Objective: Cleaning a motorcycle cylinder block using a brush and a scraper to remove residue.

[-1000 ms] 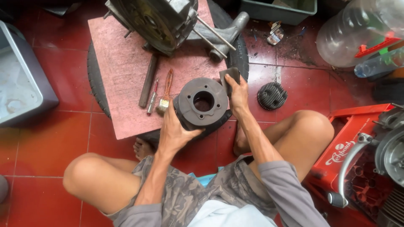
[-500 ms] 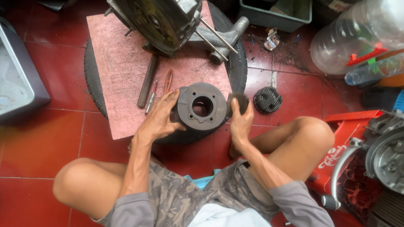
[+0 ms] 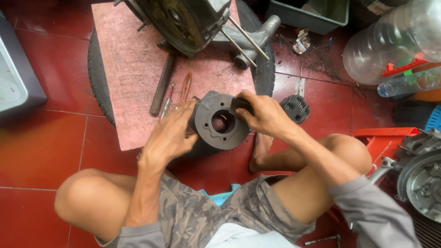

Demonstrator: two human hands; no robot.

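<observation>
I hold a dark grey round engine cylinder (image 3: 221, 123) with a centre bore between both hands, above my lap. My left hand (image 3: 171, 132) grips its left side. My right hand (image 3: 260, 114) presses a small dark piece, perhaps sandpaper, on the cylinder's top right face. Beyond it a pink board (image 3: 133, 73) lies on a tyre (image 3: 98, 87), with an engine case (image 3: 183, 23) on its far end.
A metal rod (image 3: 161, 85) and two screwdrivers (image 3: 177, 94) lie on the board. A finned cylinder head (image 3: 295, 108) sits on the red floor at right. Clear plastic bottle (image 3: 390, 41), grey bin (image 3: 312, 16), red machine part (image 3: 409, 160) at right.
The cylinder has been turned and brought closer, both hands shifting round it. My right hand moved from its right edge onto its top face.
</observation>
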